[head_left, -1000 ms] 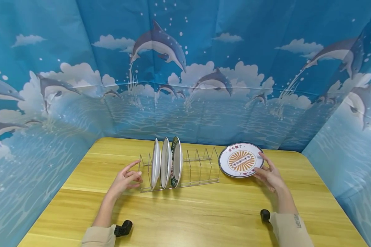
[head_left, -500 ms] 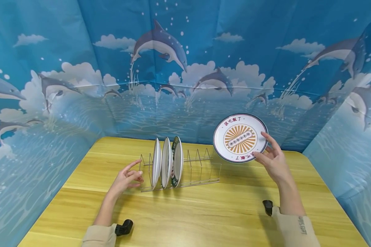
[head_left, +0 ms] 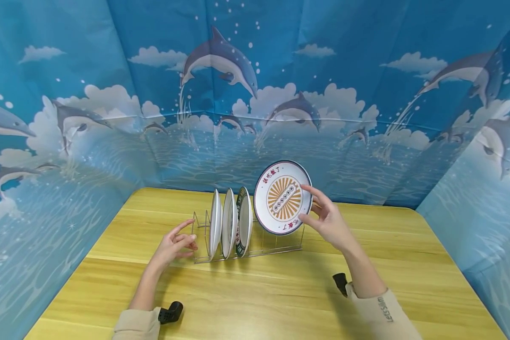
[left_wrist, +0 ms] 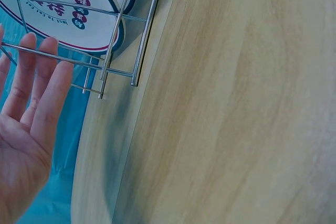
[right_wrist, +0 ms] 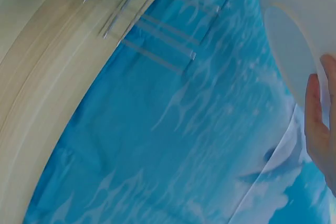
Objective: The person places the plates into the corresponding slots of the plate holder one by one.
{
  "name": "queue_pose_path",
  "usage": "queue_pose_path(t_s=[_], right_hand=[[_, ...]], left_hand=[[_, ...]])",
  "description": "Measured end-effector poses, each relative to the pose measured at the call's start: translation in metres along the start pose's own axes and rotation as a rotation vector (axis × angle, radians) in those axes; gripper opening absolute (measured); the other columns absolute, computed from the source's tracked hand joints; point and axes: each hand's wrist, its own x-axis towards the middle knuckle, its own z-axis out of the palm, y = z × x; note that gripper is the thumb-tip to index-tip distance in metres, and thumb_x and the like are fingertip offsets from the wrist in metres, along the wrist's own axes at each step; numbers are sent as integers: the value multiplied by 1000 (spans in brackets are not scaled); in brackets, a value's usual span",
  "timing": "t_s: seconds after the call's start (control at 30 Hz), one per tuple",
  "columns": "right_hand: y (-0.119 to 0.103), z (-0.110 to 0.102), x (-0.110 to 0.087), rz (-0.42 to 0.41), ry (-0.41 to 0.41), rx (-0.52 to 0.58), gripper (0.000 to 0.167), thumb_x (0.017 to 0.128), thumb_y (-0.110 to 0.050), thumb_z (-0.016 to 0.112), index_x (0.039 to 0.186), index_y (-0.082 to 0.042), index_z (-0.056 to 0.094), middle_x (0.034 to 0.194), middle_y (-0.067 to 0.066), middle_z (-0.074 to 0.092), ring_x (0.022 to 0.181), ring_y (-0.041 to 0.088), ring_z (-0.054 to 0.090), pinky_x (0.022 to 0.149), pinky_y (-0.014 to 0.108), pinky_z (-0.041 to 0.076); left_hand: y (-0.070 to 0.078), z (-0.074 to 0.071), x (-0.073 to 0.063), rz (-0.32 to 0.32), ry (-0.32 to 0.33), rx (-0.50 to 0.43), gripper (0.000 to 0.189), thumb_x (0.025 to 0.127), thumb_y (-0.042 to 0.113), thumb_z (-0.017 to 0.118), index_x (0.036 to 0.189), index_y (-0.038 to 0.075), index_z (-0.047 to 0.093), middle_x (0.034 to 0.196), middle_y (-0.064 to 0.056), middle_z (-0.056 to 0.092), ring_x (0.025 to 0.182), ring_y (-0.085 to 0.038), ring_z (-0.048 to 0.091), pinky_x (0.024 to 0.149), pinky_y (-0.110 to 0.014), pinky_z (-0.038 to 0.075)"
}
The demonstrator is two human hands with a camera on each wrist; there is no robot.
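Note:
My right hand (head_left: 328, 225) pinches the right edge of a round white plate (head_left: 285, 198) with a dark rim, an orange sunburst and red characters. The plate is raised and tilted above the right part of a wire plate rack (head_left: 301, 246); its pale underside (right_wrist: 289, 30) shows in the right wrist view. Three plates stand upright in the rack: a left plate (head_left: 215, 226), a middle plate (head_left: 228, 225) and a green-patterned plate (head_left: 245, 226). At the rack's left end, my left hand (head_left: 175, 245) touches the wire with nearly straight fingers (left_wrist: 50, 95).
The rack stands on a yellow wood-grain table (head_left: 255, 297), toward its back. Behind and at both sides hangs a blue curtain (head_left: 344, 113) printed with dolphins. Black wrist mounts sit near the left sleeve (head_left: 136, 323) and the right sleeve (head_left: 384, 311).
My right hand has lifted the sunburst plate off the table at the right, tipped it up and carried it left over the rack. My left hand has stayed at the rack's end.

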Motion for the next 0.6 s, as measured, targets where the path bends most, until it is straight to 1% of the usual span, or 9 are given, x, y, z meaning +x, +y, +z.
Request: queue_pose_path(t_s=[0.03, 0.1, 0.2, 0.3, 0.37, 0.43, 0.5, 0.6], right_hand=[[0, 5, 1, 5, -5, -9, 65, 83, 12, 58, 140, -2, 30, 135, 27, 33, 114, 31, 48, 76, 25, 54], [0, 14, 3, 16, -13, -30, 65, 82, 14, 57, 140, -3, 32, 135, 26, 34, 113, 38, 47, 74, 27, 54], [-1, 27, 5, 28, -19, -66, 65, 81, 16, 56, 138, -5, 35, 135, 23, 36, 113, 44, 45, 73, 32, 55], [0, 40, 7, 35, -16, -123, 65, 80, 17, 57, 138, -7, 37, 137, 20, 36, 113, 44, 46, 73, 33, 55], [0, 48, 7, 42, -5, -171, 66, 80, 16, 58, 138, -9, 38, 139, 17, 35, 114, 42, 47, 74, 32, 55], [3, 55, 7, 40, 8, -215, 66, 79, 16, 59, 137, -9, 39, 140, 17, 35, 114, 42, 48, 74, 29, 54], [5, 62, 8, 40, 31, -248, 66, 79, 15, 60, 137, -9, 40, 137, 19, 36, 113, 42, 48, 74, 28, 54], [10, 71, 8, 35, 63, -270, 66, 77, 15, 62, 136, -8, 42, 127, 24, 39, 112, 44, 49, 74, 27, 54]], left_hand=[[0, 0, 0, -2, 1, 2, 59, 91, 12, 56, 143, 11, 28, 84, -4, 65, 77, -13, 60, 83, -50, 49], [-6, -3, 4, 2, -2, 3, 60, 91, 14, 56, 144, 13, 28, 83, -2, 65, 77, -13, 60, 83, -50, 49], [-10, -4, 5, 9, -2, 9, 61, 91, 16, 58, 144, 14, 28, 83, 0, 65, 77, -12, 60, 82, -49, 50], [-10, -4, 6, 13, 3, 10, 61, 90, 17, 58, 143, 14, 29, 83, 0, 65, 78, -12, 60, 81, -48, 51], [-10, -4, 5, 14, 6, 10, 60, 90, 16, 58, 143, 14, 29, 84, -1, 65, 78, -12, 61, 81, -48, 51], [-10, -4, 5, 13, 5, 7, 61, 90, 16, 58, 143, 14, 29, 84, -1, 65, 77, -12, 61, 81, -48, 50], [-10, -4, 5, 15, 1, 3, 61, 90, 16, 58, 143, 13, 28, 84, 0, 65, 78, -12, 61, 82, -48, 50], [-10, -4, 4, 17, 0, 2, 61, 90, 15, 58, 144, 13, 28, 84, 0, 65, 78, -12, 61, 82, -49, 50]])
